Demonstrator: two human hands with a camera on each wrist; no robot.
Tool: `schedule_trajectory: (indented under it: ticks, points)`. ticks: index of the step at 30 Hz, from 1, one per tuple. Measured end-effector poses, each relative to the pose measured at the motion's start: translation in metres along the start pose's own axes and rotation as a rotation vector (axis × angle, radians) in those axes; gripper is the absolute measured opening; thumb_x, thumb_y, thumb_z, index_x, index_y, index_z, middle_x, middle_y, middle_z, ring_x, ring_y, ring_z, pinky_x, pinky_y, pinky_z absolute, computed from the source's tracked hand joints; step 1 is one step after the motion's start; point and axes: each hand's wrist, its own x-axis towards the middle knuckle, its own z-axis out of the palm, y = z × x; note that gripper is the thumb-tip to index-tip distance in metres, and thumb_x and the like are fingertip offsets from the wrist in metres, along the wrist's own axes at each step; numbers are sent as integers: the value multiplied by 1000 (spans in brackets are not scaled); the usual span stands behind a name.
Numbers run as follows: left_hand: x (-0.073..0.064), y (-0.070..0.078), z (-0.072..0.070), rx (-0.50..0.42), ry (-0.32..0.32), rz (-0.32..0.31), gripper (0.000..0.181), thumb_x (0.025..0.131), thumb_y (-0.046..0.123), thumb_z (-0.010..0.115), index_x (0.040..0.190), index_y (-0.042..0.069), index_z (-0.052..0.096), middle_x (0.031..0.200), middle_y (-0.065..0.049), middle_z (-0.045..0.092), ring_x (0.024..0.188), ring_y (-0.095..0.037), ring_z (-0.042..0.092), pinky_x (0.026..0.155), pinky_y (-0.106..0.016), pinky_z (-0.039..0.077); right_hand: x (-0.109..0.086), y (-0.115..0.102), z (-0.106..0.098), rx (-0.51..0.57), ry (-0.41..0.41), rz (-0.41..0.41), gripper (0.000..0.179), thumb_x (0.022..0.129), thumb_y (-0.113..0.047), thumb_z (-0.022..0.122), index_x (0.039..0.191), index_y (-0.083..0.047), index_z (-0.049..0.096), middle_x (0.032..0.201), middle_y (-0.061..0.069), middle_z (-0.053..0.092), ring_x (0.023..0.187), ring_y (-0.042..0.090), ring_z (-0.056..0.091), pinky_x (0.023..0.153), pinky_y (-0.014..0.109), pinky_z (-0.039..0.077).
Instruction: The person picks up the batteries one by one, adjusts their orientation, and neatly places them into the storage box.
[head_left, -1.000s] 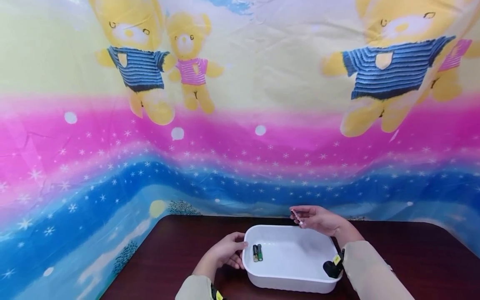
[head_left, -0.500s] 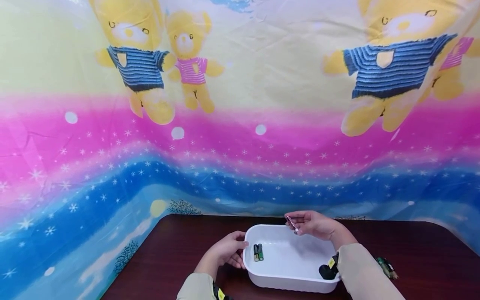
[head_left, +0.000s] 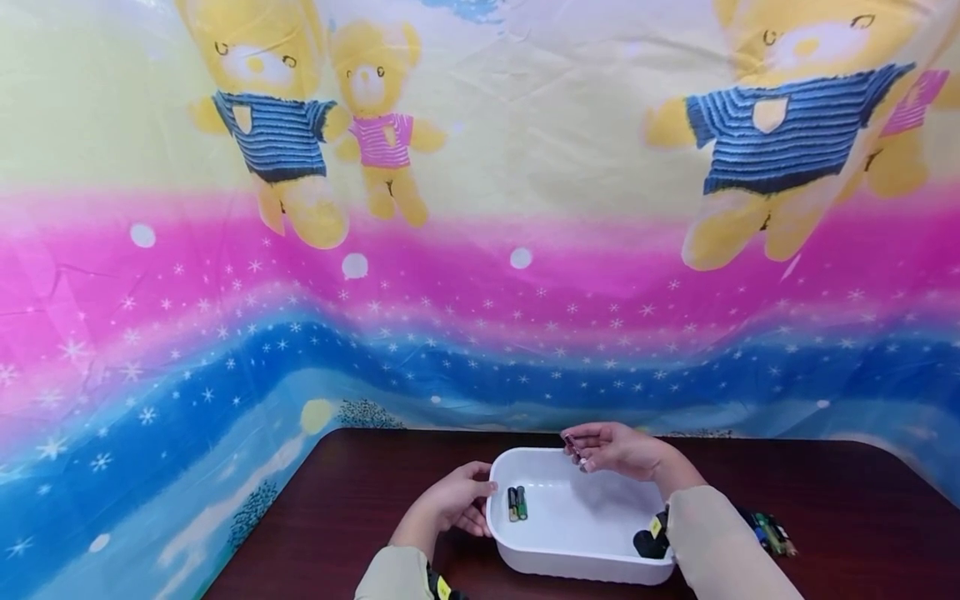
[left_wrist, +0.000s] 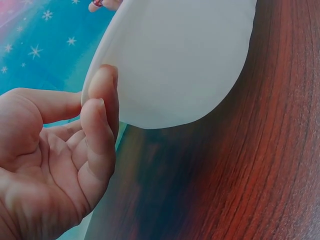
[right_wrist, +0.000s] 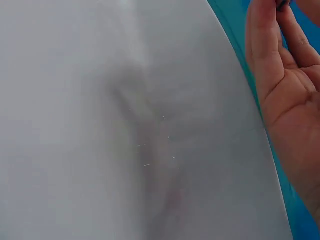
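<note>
A white plastic tray (head_left: 585,567) stands on the table. My left hand (head_left: 455,498) pinches its left rim between thumb and fingers, and the left wrist view shows those fingers (left_wrist: 100,135) against the tray wall. Two green-and-black batteries (head_left: 517,503) lie side by side inside, near the left end. Over the tray's back edge, my right hand (head_left: 621,452) holds a slim reddish battery (head_left: 575,452) between thumb and fingertips. In the right wrist view only its dark end (right_wrist: 283,4) shows at the top edge, the rest hidden by fingers.
Several more batteries (head_left: 772,533) lie in a pile right of the tray, partly behind the right sleeve (head_left: 720,542). A black wrist camera (head_left: 651,543) hangs over the tray's right end. Behind the dark wood table (head_left: 352,483) hangs a printed bear curtain (head_left: 480,292).
My right hand has moved left and slightly down over the tray with the battery, which has turned in the fingers. The battery pile has come into view past the sleeve. My left hand stays put.
</note>
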Motion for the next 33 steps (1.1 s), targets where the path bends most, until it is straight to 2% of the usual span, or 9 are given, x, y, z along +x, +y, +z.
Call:
schedule_trajectory:
  ticks: [6,12,17,20,24,28,33]
  points:
    - [1,-1,0,-4,8,3,44,94,16,51,135,5,38,72,-19,57,44,-16,57,44,-27,53,10,1,9,-51,-47,43,58,78,-1,70,128,9,44,116,19,59,109,33,54,87,40,51]
    - [0,0,-1,-8,11,-8,42,94,15,51,134,6,39,70,-16,56,44,-17,58,44,-28,54,21,4,22,-159,-22,21,54,78,-4,70,123,9,42,113,17,61,97,28,61,81,39,53]
    - [2,0,0,-9,10,-13,43,94,15,52,134,7,40,71,-17,56,44,-17,57,44,-29,53,30,5,36,-340,36,55,46,74,-8,75,112,2,51,102,12,65,89,21,62,68,29,51]
    - [3,-1,0,-11,14,-14,44,93,15,52,134,7,40,72,-18,57,44,-17,57,44,-29,54,35,8,42,-462,39,82,42,70,-7,77,105,0,55,93,8,65,81,18,61,62,26,50]
    - [3,-2,0,-10,22,-14,44,93,16,52,135,7,40,74,-20,58,44,-18,57,44,-30,54,40,14,49,-610,10,76,37,68,-9,79,98,-2,58,82,4,63,71,15,59,60,25,49]
    - [4,-2,0,-9,22,-13,44,93,16,52,135,8,40,77,-22,59,44,-18,57,44,-29,53,42,18,53,-762,25,89,36,68,-15,81,96,-7,60,73,0,59,64,11,53,56,23,46]
    - [4,-2,-1,-16,15,-8,43,93,15,52,134,8,41,79,-23,59,44,-17,57,43,-28,53,43,20,56,-860,31,100,37,69,-23,81,97,-10,61,69,-1,55,59,10,49,53,23,42]
